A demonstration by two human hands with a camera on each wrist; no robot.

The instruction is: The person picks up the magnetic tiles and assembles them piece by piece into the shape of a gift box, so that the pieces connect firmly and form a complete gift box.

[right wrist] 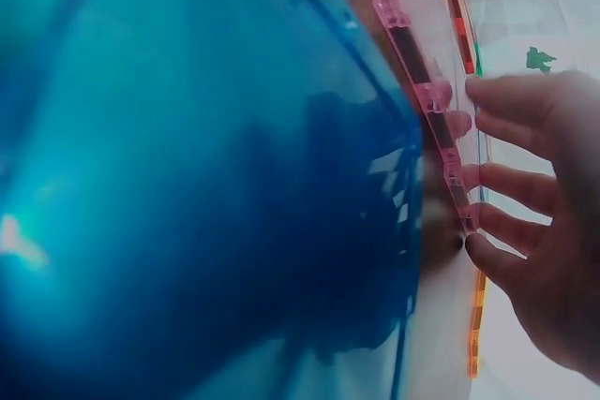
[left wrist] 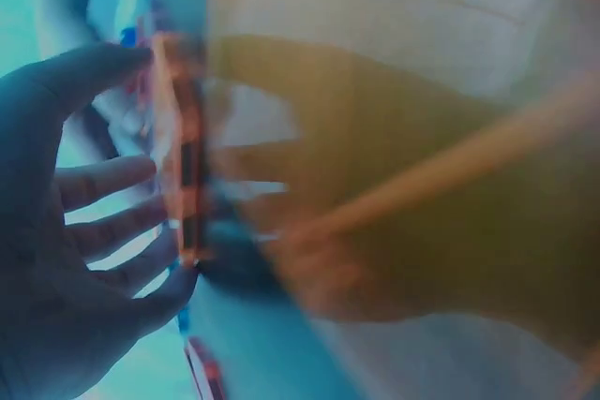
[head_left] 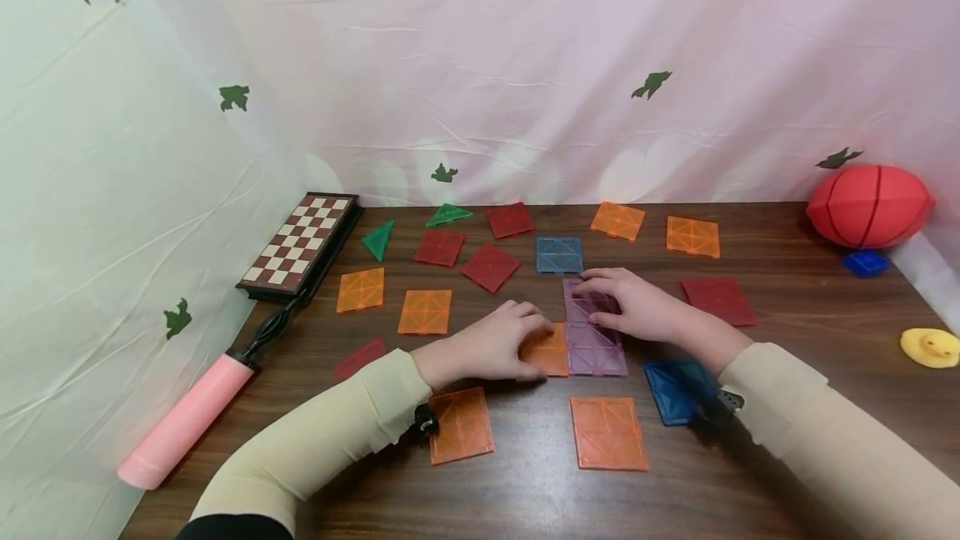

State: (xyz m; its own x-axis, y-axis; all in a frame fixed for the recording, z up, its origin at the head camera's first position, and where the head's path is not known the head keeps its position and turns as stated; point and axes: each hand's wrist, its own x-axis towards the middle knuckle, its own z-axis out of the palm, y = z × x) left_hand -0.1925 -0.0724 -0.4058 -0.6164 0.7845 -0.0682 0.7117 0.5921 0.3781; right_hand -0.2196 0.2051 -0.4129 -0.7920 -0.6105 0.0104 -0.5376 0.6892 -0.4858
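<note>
Two purple square magnetic tiles (head_left: 596,354) lie edge to edge, one behind the other, in the middle of the table. Against the left side of the nearer one sits an orange square tile (head_left: 555,354). My left hand (head_left: 495,344) grips this orange tile, thumb at its near edge and fingers at the far edge; the hand covers its left part. Spread over the farther purple tile is my right hand (head_left: 637,304), which holds it between thumb and fingers. In the right wrist view, fingertips (right wrist: 480,243) meet the purple tile's edge (right wrist: 439,128).
Loose orange, red, blue and green tiles lie around, including a blue one (head_left: 672,394) under my right wrist and an orange one (head_left: 611,433) in front. A chessboard (head_left: 300,244) and pink pump (head_left: 187,419) stand left; a red ball (head_left: 870,207) and yellow duck (head_left: 930,347) right.
</note>
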